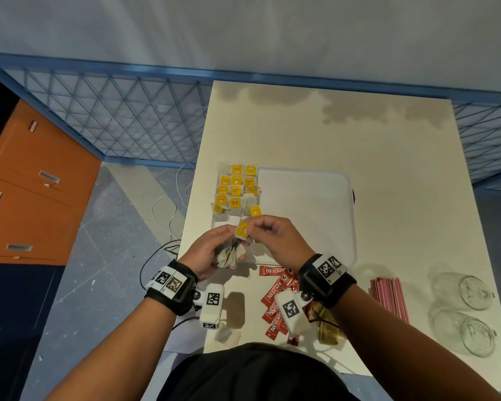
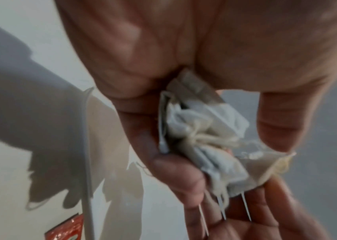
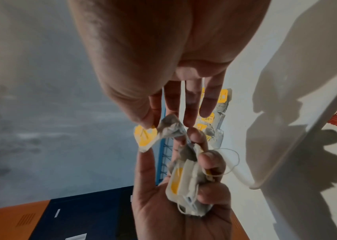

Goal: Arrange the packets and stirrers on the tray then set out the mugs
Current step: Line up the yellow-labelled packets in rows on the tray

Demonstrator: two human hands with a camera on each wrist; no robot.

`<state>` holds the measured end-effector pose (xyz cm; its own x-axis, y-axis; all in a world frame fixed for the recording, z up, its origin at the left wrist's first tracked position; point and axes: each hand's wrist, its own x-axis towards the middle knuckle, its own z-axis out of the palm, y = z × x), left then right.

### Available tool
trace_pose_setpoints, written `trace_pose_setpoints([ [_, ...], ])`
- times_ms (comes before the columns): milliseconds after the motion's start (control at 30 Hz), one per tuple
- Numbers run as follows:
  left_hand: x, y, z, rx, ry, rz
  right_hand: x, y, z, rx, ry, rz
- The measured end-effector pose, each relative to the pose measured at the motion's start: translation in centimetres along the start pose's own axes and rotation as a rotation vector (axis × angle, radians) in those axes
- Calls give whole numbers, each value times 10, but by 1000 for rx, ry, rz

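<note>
My left hand (image 1: 214,253) grips a bunch of tea bags (image 1: 229,254) above the tray's near left corner; the left wrist view shows the crumpled bunch (image 2: 202,139) in curled fingers. My right hand (image 1: 268,234) pinches one tea bag by its yellow tag (image 1: 241,229), the same tag (image 3: 145,136) in the right wrist view, right next to the left hand's thumb. Several yellow-tagged tea bags (image 1: 237,189) lie in rows on the left part of the white tray (image 1: 310,215). Red coffee sachets (image 1: 275,302), pink stirrers (image 1: 388,299) and two glass mugs (image 1: 464,311) lie on the table nearer me.
The cream table (image 1: 359,134) stretches beyond the tray. One loose tea bag (image 1: 227,335) lies at the table's front edge, a brown packet (image 1: 329,325) beside the sachets. An orange drawer cabinet (image 1: 32,192) and cables (image 1: 171,209) are on the floor to the left.
</note>
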<state>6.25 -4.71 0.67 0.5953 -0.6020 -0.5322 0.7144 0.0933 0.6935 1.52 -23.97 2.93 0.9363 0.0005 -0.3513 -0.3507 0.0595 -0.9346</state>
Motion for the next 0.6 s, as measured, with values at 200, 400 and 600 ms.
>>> trace_pose_setpoints([
  [200, 3, 3, 5, 195, 155, 56, -1, 5, 2, -52, 174, 34],
  [400, 7, 3, 0, 327, 248, 36, -3, 13, 4, -84, 127, 110],
  [600, 12, 1, -9, 439, 233, 40, 5, 17, 3, -152, 41, 168],
])
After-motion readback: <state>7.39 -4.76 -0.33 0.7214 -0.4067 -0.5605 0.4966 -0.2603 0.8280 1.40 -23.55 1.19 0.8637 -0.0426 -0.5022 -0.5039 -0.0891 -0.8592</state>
